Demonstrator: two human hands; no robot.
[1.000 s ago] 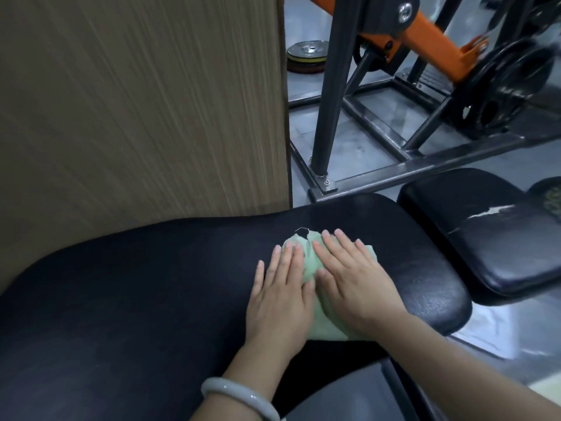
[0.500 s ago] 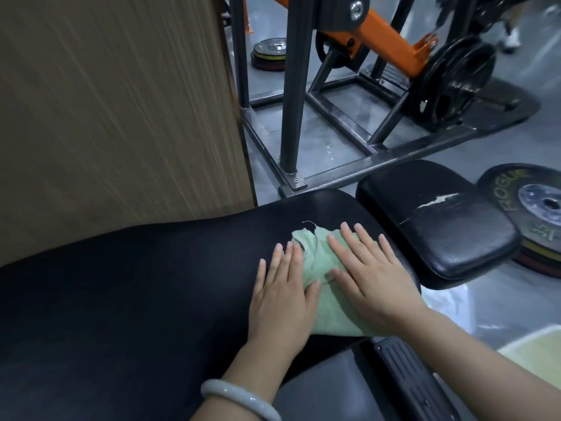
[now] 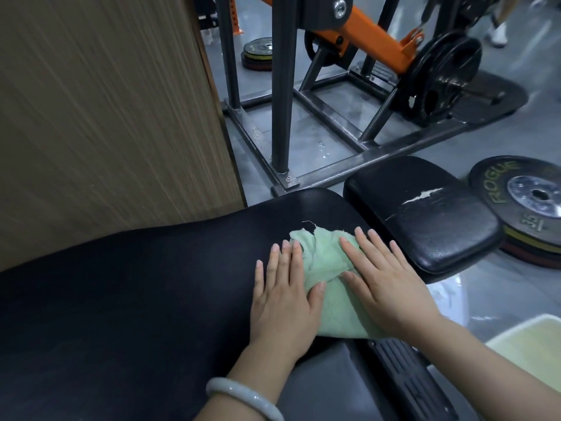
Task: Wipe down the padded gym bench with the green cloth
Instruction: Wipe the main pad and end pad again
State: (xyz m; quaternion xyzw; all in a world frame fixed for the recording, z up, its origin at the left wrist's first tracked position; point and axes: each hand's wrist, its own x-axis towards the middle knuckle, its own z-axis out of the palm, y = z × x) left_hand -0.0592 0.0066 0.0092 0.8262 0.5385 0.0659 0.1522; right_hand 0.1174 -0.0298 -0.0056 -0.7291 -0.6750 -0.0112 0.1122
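Both palms flat, fingers straight: my left hand (image 3: 283,294) and right hand (image 3: 384,284) press the green cloth (image 3: 329,268) onto the bench pad (image 3: 136,284). Since a second ago the cloth has slid toward the pad's right end; that end is nearly covered, the long left stretch remains. Just beyond: torn seat pad (image 3: 422,211), stacked weight plates (image 3: 528,208). Nothing obstructs.

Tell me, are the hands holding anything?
No grip. Both the left hand and right hand lie flat, pressing the cloth onto the bench.
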